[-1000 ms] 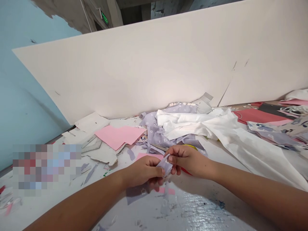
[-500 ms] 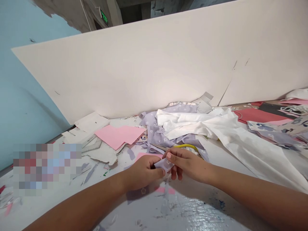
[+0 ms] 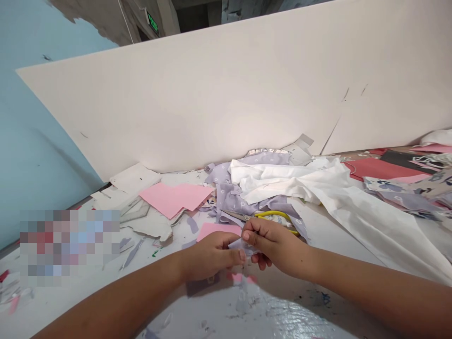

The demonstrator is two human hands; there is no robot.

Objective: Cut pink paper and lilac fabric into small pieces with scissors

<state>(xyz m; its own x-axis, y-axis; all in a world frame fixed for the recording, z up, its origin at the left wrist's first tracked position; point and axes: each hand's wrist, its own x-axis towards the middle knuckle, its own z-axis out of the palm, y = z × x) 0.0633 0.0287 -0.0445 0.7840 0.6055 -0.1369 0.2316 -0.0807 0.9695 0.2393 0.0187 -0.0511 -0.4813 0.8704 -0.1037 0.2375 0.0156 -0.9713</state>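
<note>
Paint-stained white table (image 3: pixel 212 315), pink paper (image 3: pixel 175 199), lilac fabric (image 3: pixel 226 188), yellow-handled scissors (image 3: pixel 273 213)

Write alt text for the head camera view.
The left hand and right hand pinch a small lilac fabric scrap over a paint-flecked white table; yellow-handled scissors lie beyond on lilac fabric, near pink paper and white cloth.

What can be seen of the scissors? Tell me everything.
The scissors have yellow loop handles, plastic by the look, and slim grey metal blades that appear closed and point left. They lie flat, with the blades resting on or beside the lilac fabric and the handles over it. The right hand covers part of the lower handle; contact cannot be told.
</note>
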